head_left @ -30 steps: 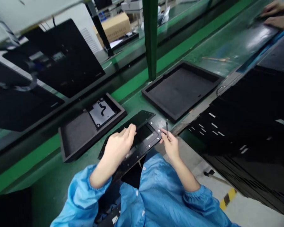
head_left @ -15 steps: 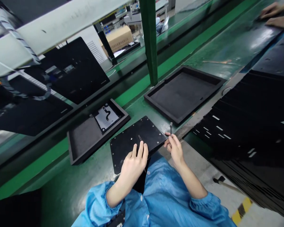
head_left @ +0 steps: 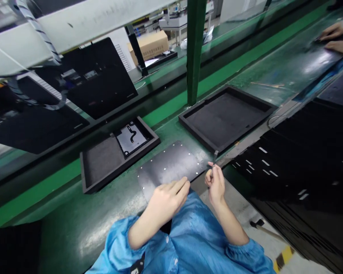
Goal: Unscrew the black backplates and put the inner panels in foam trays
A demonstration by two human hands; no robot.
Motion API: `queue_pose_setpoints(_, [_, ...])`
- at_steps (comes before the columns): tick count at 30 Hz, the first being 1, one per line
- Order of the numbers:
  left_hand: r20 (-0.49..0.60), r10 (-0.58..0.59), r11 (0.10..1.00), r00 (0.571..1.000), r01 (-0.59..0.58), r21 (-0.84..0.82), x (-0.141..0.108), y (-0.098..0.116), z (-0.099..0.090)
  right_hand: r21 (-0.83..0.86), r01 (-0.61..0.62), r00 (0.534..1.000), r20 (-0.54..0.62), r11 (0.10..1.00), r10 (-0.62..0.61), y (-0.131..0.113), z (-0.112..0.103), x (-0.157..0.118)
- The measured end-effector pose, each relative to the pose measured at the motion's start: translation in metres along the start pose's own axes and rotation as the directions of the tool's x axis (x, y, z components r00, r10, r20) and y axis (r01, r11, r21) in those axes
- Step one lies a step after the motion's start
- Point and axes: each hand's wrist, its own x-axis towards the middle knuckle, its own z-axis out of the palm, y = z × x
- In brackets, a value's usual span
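A thin dark plate [head_left: 167, 163] with small bright holes along its edges lies on the green bench. Over its near edge is my left hand [head_left: 170, 198], fingers together and bent; whether something is pinched in it is hidden. My right hand [head_left: 216, 182] is closed around a small dark tool [head_left: 215, 156] with a flat grey tip pointing up, just beyond the plate's right corner. Behind the plate at left, a foam tray [head_left: 103, 161] holds a silver panel [head_left: 131, 139] with a black flex cable [head_left: 131, 134] on it.
A larger dark foam tray [head_left: 225, 118] lies at the back right. A green post [head_left: 193, 53] stands behind it. Black sheets [head_left: 303, 152] with white labels fill the right side. Another person's hands [head_left: 337, 38] rest at the far right.
The plate's surface now looks smooth and grey, without the small markings seen before. My left hand's fingers have drawn together near its edge. The view has shifted slightly.
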Motion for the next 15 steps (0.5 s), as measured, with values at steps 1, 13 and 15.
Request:
queue_pose_setpoints(1, [-0.083,-0.045,0.998,0.996,0.041,-0.043,-0.007,-0.005,-0.009,-0.019,0.02,0.999,-0.026,1.0,-0.02,0.0,-0.004,0.001])
queue_pose_setpoints(13, [-0.096,-0.884,0.465,0.457,0.84,-0.281,-0.092,-0.011,0.096,-0.74,0.515,0.855,0.48,0.433,-0.197,-0.047,0.009,0.079])
queue_pose_setpoints(15, [-0.029,-0.906,0.396,0.423,0.819,-0.416,-0.085,0.001,0.106,-0.777,0.568,0.821,0.558,0.272,-0.122,-0.048,0.017,0.084])
